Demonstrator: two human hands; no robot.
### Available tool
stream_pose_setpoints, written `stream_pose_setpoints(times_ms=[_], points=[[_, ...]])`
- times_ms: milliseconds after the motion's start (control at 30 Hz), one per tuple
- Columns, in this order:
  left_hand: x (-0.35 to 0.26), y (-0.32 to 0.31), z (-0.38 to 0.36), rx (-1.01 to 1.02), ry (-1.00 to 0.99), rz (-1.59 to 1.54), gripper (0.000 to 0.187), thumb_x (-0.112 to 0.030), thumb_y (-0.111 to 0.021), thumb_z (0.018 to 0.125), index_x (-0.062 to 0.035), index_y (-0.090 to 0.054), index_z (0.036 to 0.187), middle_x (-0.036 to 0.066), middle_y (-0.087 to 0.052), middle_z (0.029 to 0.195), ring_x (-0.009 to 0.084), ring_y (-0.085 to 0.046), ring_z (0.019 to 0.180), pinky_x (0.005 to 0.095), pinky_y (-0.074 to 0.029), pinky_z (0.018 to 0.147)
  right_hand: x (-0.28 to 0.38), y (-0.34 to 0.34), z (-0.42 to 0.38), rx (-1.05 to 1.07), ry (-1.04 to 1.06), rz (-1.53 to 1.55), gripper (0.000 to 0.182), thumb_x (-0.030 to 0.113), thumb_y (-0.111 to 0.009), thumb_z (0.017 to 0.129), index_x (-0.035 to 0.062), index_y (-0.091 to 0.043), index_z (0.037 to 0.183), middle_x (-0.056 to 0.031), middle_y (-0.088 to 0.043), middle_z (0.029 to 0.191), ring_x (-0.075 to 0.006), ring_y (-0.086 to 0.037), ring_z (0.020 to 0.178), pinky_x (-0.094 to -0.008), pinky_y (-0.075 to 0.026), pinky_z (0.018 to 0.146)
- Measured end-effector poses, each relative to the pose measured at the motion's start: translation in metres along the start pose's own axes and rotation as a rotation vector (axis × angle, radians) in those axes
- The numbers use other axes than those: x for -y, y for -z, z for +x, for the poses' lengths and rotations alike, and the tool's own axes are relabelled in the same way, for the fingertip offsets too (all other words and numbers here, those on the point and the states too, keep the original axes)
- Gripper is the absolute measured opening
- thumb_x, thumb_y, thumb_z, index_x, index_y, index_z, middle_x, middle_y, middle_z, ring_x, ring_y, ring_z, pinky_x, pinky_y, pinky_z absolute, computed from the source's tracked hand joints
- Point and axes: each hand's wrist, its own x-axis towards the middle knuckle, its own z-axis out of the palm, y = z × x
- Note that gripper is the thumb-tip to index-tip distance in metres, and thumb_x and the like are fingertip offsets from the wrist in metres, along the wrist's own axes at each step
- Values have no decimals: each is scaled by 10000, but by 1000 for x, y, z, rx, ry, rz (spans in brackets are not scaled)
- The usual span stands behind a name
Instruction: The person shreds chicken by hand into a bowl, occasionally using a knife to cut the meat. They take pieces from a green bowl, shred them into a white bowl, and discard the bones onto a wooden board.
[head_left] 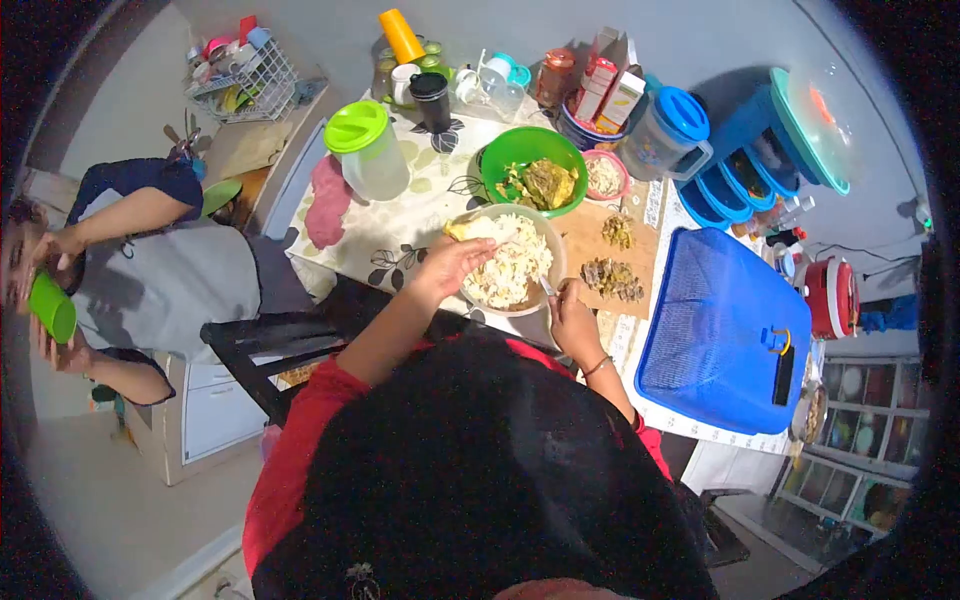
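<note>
A bowl (pixel 556 245) of pale shredded food (pixel 508 268) sits at the table's near edge in front of me. My left hand (pixel 455 266) is over its left side, fingers pinched together; what they hold, if anything, is not clear. A yellowish piece lies by those fingers. My right hand (pixel 573 322) is closed around a metal utensil (pixel 547 287) at the bowl's right rim; its kind is hard to tell. Behind stands a green bowl (pixel 497 150) with large yellow-brown pieces. On the right, a wooden board (pixel 632 237) carries two small heaps of chopped brown bits.
A green-lidded pitcher (pixel 368 160), a black cup (pixel 431 103) and a pink bowl (pixel 627 180) stand on the table. A blue-lidded pitcher (pixel 668 130) is at the back, a blue mesh cover (pixel 715 330) at right. Another person holds a green cup (pixel 52 308) at left.
</note>
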Motion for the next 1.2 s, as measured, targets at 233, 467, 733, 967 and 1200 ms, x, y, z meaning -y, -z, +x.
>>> stream_pose_setpoints(times_ms=[233, 467, 733, 967, 1200], points=[[6, -9, -15, 39, 90, -365, 176, 22, -584, 798, -1, -534, 965, 121, -597, 998, 248, -594, 952, 396, -496, 890, 6, -1, 13, 49, 56, 615, 305, 181, -385, 962, 100, -301, 1244, -33, -467, 692, -127, -429, 495, -259, -380, 454], [8, -6, -11, 67, 144, -476, 209, -17, -542, 806, -2, -499, 1010, 134, -588, 1002, 249, -588, 959, 347, -511, 875, 59, 38, 16, 490, 73, 1055, 501, 122, -402, 956, 166, -239, 1428, -9, -477, 767, -55, -425, 621, -190, -364, 578], [3, -4, -17, 110, 151, -431, 252, -48, -534, 812, -6, -507, 1059, 123, -601, 1015, 219, -598, 923, 340, -517, 852, 59, 26, 27, 305, 235, 734, 459, 89, -421, 940, 146, -352, 1391, -67, -450, 1291, -148, -502, 985, -271, -403, 898], [-2, -2, -18, 48, 98, -325, 215, -100, -577, 829, -32, -533, 1029, 98, -613, 976, 211, -608, 898, 335, -521, 829, 58, 28, 28, 148, 238, 529, 405, 125, -425, 937, 205, -431, 1333, -131, -525, 1263, -264, -558, 1088, -349, -436, 900], [-16, -20, -29, 53, 27, 110, 351, -26, -697, 745, -56, -547, 1061, 82, -613, 994, 196, -621, 900, 328, -529, 768, 78, 58, 18, 2, 305, -193, 531, 76, -490, 853, 317, -432, 1323, -109, -615, 988, -313, -629, 786, -366, -503, 695]])
